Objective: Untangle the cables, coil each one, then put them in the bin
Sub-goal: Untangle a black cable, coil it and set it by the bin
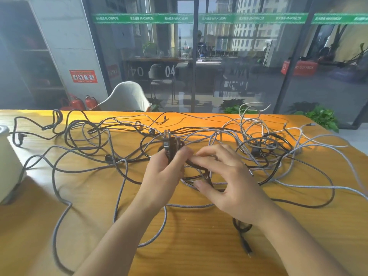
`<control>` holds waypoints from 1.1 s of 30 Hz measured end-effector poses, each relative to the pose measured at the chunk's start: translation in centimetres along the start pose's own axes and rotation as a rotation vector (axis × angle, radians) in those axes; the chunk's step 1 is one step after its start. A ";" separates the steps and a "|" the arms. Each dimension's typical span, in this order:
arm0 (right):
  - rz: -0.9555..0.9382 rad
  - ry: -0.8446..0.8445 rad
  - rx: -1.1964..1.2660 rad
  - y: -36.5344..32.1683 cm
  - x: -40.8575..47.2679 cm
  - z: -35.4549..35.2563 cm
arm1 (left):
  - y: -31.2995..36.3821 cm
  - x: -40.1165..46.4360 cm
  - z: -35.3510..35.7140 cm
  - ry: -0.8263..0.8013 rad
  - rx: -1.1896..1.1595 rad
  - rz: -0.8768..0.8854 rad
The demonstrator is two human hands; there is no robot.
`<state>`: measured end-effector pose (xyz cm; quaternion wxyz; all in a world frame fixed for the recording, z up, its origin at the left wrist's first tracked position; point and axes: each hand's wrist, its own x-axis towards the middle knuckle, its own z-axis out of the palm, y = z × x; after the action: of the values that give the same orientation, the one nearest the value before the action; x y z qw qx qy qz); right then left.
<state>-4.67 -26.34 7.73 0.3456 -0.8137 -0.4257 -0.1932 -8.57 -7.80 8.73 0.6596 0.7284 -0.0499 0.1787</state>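
My left hand (pixel 165 172) grips a small black coil (pixel 171 148), plug prongs sticking up out of the top, held just above the table (pixel 95 196). My right hand (pixel 225 176) is half open, fingers curled loosely onto the black strand (pixel 196 165) running off that coil, thumb spread below it. So I'm mid-coil on the first black cable, I'd say. Everything else, grey braided cables (pixel 119 170) and more black ones (pixel 276 140), sprawls tangled across the table. The white thing (pixel 8 162) at far left may be the bin; I can't be sure. Next I need to feed more slack round the coil and free it from the grey loops crossing under my hands.
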 end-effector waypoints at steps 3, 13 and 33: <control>0.093 0.106 0.002 0.0 0.0 -0.1 | -0.1 0.4 -0.6 0.077 -0.065 -0.057; 0.400 -0.143 0.494 -1.4 0.1 0.8 | -0.2 0.8 -1.4 0.206 -0.148 -0.040; 0.511 -0.091 0.177 2.1 -0.1 0.3 | 0.2 0.7 -1.9 -0.175 -0.620 -0.099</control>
<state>-2.94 -27.00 6.63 0.4331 -0.8692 -0.2370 -0.0251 -8.31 -5.84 9.30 0.8511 0.5069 -0.1232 0.0594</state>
